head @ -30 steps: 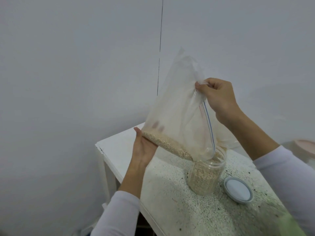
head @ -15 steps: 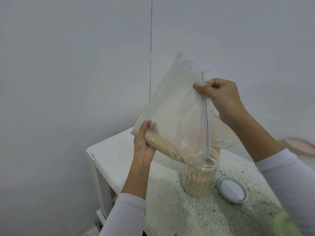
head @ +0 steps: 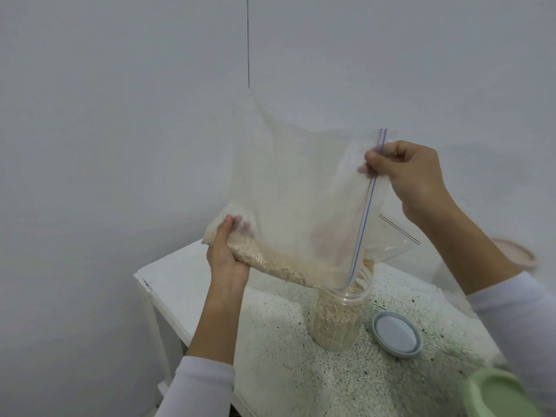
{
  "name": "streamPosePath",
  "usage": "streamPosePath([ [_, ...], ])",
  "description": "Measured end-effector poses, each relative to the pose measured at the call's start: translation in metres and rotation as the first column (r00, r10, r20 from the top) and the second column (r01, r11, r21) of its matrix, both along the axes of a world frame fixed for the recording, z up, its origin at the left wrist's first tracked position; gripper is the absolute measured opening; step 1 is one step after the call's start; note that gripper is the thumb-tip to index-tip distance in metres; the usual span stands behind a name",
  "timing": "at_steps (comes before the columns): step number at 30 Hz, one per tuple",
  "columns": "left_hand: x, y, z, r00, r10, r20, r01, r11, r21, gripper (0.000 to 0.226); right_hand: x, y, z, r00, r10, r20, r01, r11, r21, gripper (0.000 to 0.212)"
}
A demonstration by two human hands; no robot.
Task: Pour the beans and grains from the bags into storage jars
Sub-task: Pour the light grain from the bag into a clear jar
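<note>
I see bag (head: 301, 188) tilted, mouth in jar (head: 338, 317) on desk (head: 270, 356) | left hand (head: 225, 254) fingers curled under its grain-filled corner | right hand (head: 412, 176) fingers pinching its zip edge above jar

No legible text — none anywhere.

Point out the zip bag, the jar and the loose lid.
zip bag (head: 301, 182): head view, on its clear upper panel.
jar (head: 337, 323): head view, on its grain-filled wall.
loose lid (head: 396, 333): head view, on its pale centre.
</note>
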State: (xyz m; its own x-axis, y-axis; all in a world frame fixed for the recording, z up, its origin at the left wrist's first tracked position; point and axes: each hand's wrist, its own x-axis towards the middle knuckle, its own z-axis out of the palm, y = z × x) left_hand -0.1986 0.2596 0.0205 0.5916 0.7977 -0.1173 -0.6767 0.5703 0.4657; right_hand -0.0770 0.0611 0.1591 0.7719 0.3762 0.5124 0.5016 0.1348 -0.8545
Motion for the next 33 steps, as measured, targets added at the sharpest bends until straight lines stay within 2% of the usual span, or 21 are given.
streamPosePath([
  [8,-0.013,0.014,0.002,0.999,0.047,0.005,-0.047,0.996,0.079,0.009,0.000,-0.012,0.003,0.998,-0.029,-0.053,0.031,0.999,0.040,0.015],
  [12,-0.017,0.016,0.008,0.997,0.047,0.057,-0.052,0.994,0.094,0.036,-0.005,-0.018,0.004,0.995,-0.049,-0.083,0.052,0.998,0.032,0.017],
  [16,-0.024,0.018,0.013,0.996,0.002,0.088,-0.012,0.993,0.115,0.044,-0.007,-0.025,0.004,0.993,-0.052,-0.104,0.055,0.998,0.025,0.016],
  [20,-0.032,0.026,0.011,0.999,0.018,0.050,-0.026,0.984,0.174,0.043,-0.006,-0.031,0.002,0.990,-0.058,-0.128,0.058,0.998,-0.008,0.016],
  [25,-0.036,0.031,0.011,0.999,0.041,-0.018,-0.033,0.944,0.329,0.019,-0.004,-0.035,0.002,0.985,-0.053,-0.164,0.050,0.998,-0.023,0.016],
  [33,-0.042,0.036,0.020,1.000,0.027,-0.014,-0.019,0.913,0.408,0.035,-0.005,-0.037,0.002,0.983,-0.078,-0.165,0.078,0.997,-0.009,0.016],
])
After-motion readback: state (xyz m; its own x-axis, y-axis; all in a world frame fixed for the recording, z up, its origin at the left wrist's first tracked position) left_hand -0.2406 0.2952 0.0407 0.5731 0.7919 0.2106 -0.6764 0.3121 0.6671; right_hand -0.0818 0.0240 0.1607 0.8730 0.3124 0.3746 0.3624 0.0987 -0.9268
